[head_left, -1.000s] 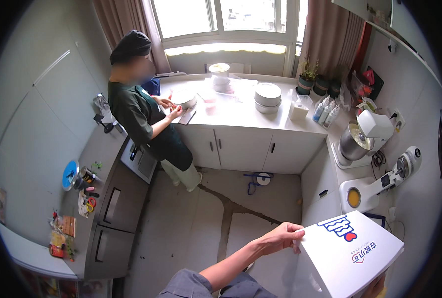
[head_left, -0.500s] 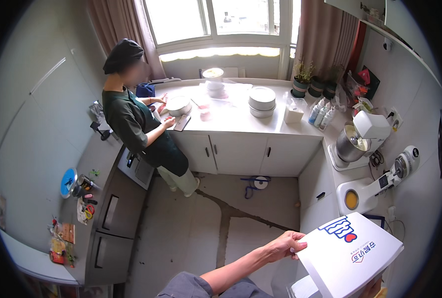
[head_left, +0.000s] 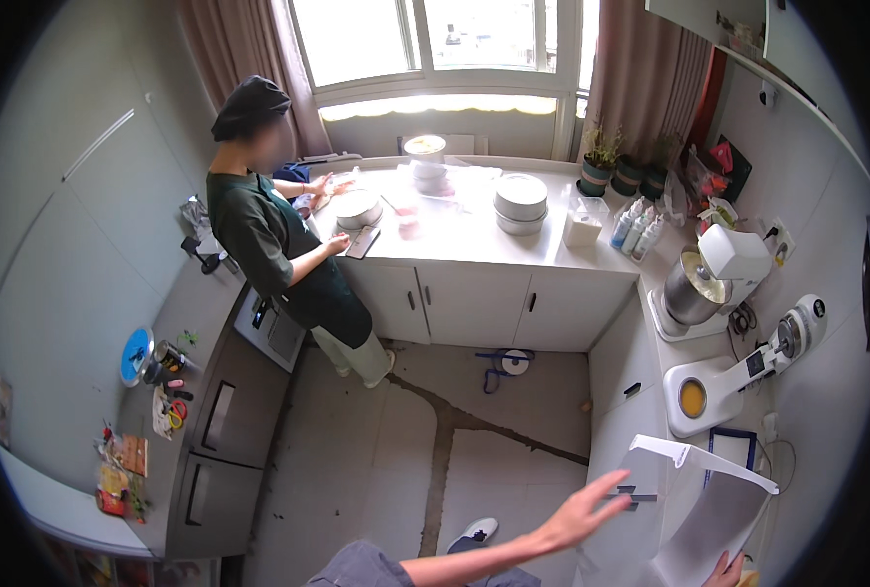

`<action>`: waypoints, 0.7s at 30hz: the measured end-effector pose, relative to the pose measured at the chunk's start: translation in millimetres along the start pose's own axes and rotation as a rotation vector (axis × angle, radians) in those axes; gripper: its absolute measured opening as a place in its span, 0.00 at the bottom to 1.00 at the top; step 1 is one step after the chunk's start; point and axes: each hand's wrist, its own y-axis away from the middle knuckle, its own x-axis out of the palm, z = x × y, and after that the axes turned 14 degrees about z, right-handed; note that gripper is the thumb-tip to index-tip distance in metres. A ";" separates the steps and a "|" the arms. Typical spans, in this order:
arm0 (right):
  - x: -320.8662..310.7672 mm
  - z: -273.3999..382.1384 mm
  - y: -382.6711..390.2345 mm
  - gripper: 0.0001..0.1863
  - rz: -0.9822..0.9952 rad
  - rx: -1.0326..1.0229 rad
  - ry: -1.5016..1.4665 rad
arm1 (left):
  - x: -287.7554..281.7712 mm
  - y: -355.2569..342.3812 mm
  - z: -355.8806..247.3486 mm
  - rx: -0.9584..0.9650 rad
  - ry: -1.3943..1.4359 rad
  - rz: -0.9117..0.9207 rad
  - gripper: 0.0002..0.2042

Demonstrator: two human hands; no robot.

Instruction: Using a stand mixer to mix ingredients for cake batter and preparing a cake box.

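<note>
A white cardboard box lid [head_left: 713,514] stands tilted at the lower right, its hollow inner side and a folded upper rim in view. My right hand [head_left: 726,571] holds it near its lower right edge; only some fingers show. To the left of the lid, apart from it, my left hand [head_left: 583,514] stretches out with its fingers spread and slightly blurred, holding nothing. Behind those fingers is a dark drawer handle [head_left: 640,497] on the white cabinet.
A stand mixer [head_left: 723,274] and a second white mixer [head_left: 713,391] occupy the right counter. At the far counter, a person [head_left: 268,225] in a dark apron stands beside round cake tins [head_left: 520,203]. A ribbon spool [head_left: 515,362] lies on the floor. Tools line the left counter [head_left: 176,470].
My left hand has let go of the box lid and opened beside it. The lid has tipped, so its printed face no longer shows. The other person's far hand has lifted slightly.
</note>
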 end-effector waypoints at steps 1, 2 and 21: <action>2.6 1.0 0.2 0.26 -0.023 0.000 0.004 | 11.0 7.6 -10.0 0.113 -0.090 0.019 0.36; 7.9 2.7 -0.2 0.26 -0.023 0.002 0.002 | 22.1 12.3 -19.6 0.112 -0.091 0.021 0.36; 60.3 27.3 51.2 0.18 -0.177 0.131 -0.454 | 49.1 -4.9 -34.2 0.202 -0.585 0.087 0.38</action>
